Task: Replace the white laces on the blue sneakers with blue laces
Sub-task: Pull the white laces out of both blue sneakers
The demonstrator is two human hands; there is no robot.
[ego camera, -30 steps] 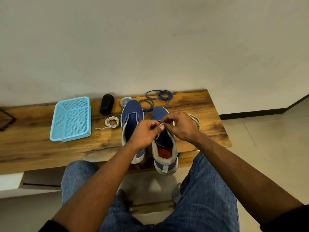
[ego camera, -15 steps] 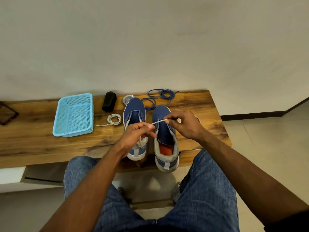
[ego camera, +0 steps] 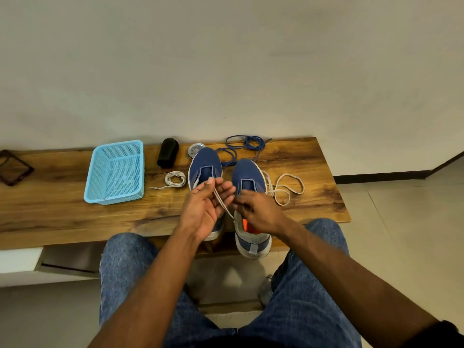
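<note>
Lace first: thin white cotton shoelace [ego camera: 222, 202] runs taut on a diagonal, from your left hand [ego camera: 204, 209], fingertips [ego camera: 210, 181] pinching its far end, down to your right hand [ego camera: 258, 212], whose curled fingers [ego camera: 242, 204] grip it just above the right blue mesh sneaker [ego camera: 248, 182]. Lace's slack loops lie on the wooden bench [ego camera: 313, 167] beyond your right fingers. Right hand is nearer the sneaker. Tangled blue cord laces [ego camera: 247, 144] sit well beyond both hands, untouched.

No legible text, labels, brands or numbers anywhere.
</note>
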